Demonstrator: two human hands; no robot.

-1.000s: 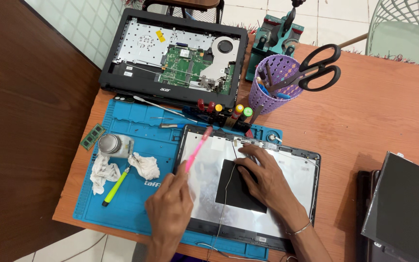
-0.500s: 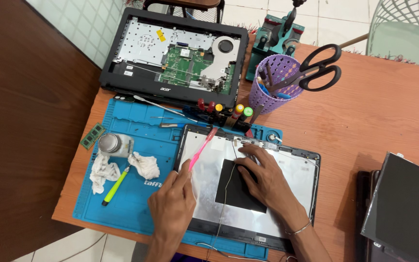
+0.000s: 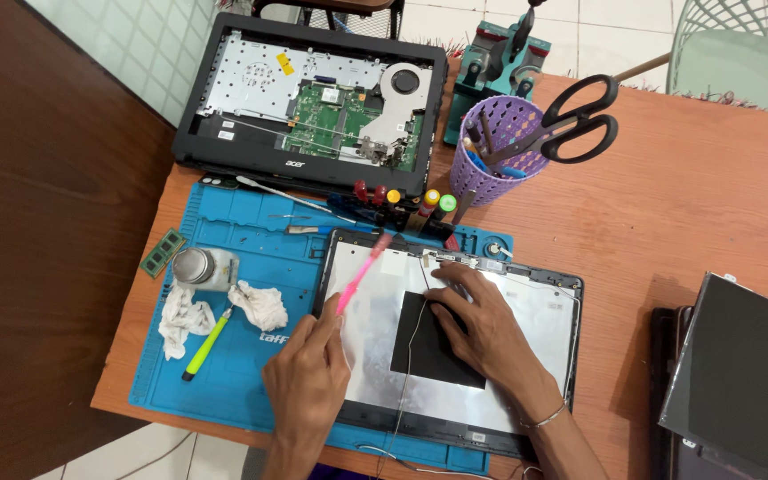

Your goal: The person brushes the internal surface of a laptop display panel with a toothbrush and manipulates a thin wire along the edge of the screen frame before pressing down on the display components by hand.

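Observation:
My left hand [image 3: 308, 378] grips a pink toothbrush [image 3: 359, 274] whose head points up at the top left corner of a laptop screen back cover [image 3: 526, 311]. The cover lies face up on a blue work mat [image 3: 242, 356], with a silvery lining and a black square pad [image 3: 428, 342] in its middle. My right hand [image 3: 482, 324] lies flat on the cover, fingers spread over the pad and reaching toward the cover's top edge. A thin wire [image 3: 408, 356] runs down across the lining.
An opened laptop base [image 3: 313, 102] with its green board sits at the back. A purple basket [image 3: 495, 164] holds black scissors [image 3: 580, 124]. Screwdrivers [image 3: 402, 203], a small jar [image 3: 199, 267], crumpled tissues [image 3: 260, 304], a yellow-green tool [image 3: 206, 342] and a memory stick [image 3: 163, 252] lie around. A dark screen panel [image 3: 744, 373] rests right.
My left hand has shifted slightly right and up, bringing the toothbrush closer in over the cover's left edge. My right hand stays on the cover.

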